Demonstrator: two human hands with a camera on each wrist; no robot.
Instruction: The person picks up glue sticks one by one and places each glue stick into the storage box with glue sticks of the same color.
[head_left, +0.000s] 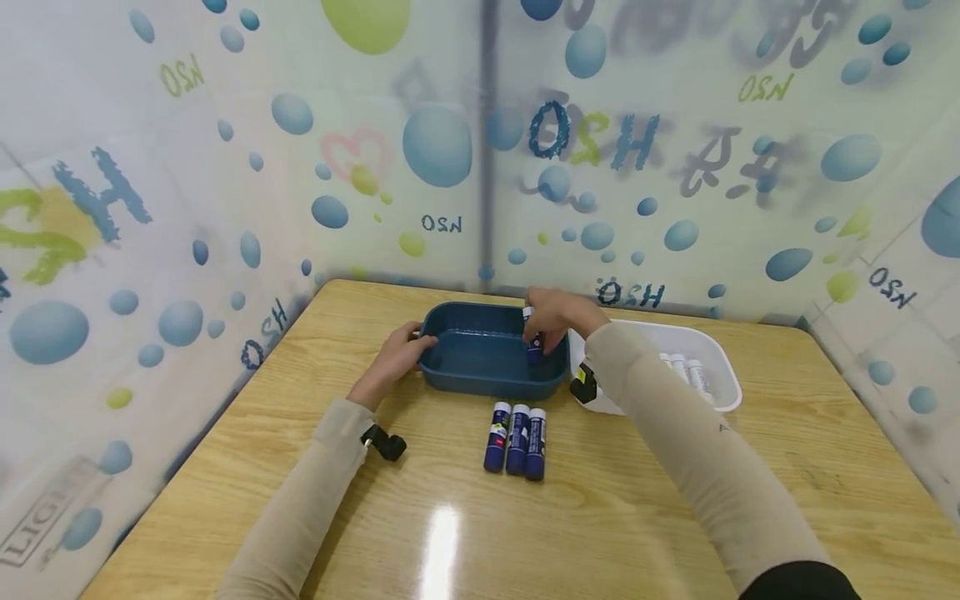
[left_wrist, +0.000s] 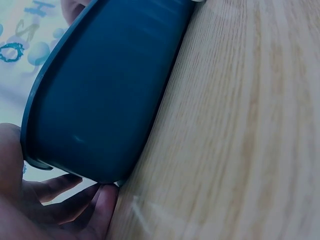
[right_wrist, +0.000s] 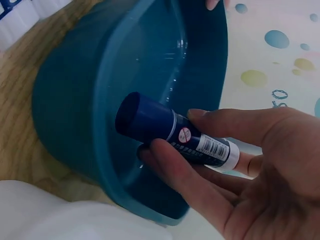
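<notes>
My right hand (head_left: 553, 315) holds a dark blue glue stick (right_wrist: 192, 145) with a white end, thumb and fingers around its barrel. It is at the right end of a dark blue plastic bin (head_left: 487, 386), with the stick inside the rim in the head view. At the bin's left end my left hand (head_left: 396, 354) grips the wall, thumb over the rim and fingers against the outside. In front of the bin, three blue glue sticks (head_left: 517, 439) with white ends lie side by side on the table.
To the right, a white bin (head_left: 726, 387) holds several white sticks (head_left: 697, 377); my right forearm crosses over it. Both bins stand on a wooden table (head_left: 600, 533). A patterned curtain (head_left: 442, 267) hangs behind the table.
</notes>
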